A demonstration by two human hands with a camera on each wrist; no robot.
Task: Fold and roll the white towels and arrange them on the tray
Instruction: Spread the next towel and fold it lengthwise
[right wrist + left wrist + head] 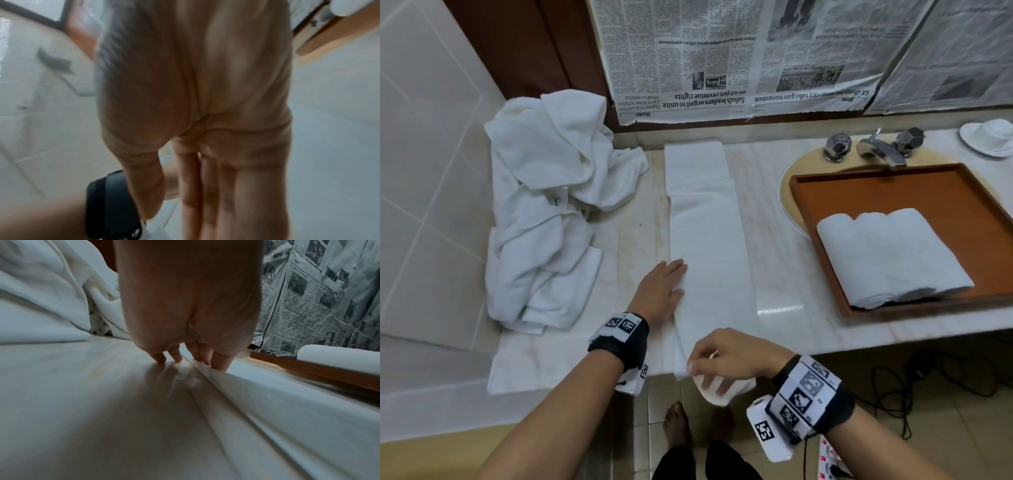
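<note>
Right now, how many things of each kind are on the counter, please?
Rolled towels on the tray: 3
Folded towel strip: 1
Heap of unfolded towels: 1
Wooden tray: 1
White saucer: 1
Total: 7

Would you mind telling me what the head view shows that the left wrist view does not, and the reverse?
Only the head view shows the right hand gripping the folded towel's near end, and the taps. Only the left wrist view shows the left hand's fingertips up close: some rest on the towel's edge, others on the counter. Both show the left hand, the towel pile, the tray, a rolled towel and the newspaper.
</note>
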